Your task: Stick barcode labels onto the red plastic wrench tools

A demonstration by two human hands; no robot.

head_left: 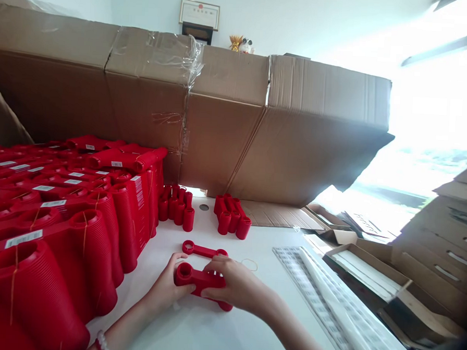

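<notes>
Both hands are around a short stack of red plastic pieces, bone-shaped with a ring at each end. At its left end, my left hand grips it with the thumb along the front. My right hand closes over the right end, its fingers on top and hiding part of the stack. Just behind lies a single flat red piece of the same shape, its right ring close to my right fingers. A thin rubber band rests on the white table beside my right hand.
Tall rows of stacked red pieces, banded and labelled, fill the left side. Smaller red stacks and another red group stand farther back. A large cardboard sheet leans behind. Right are sticker sheets and open cartons.
</notes>
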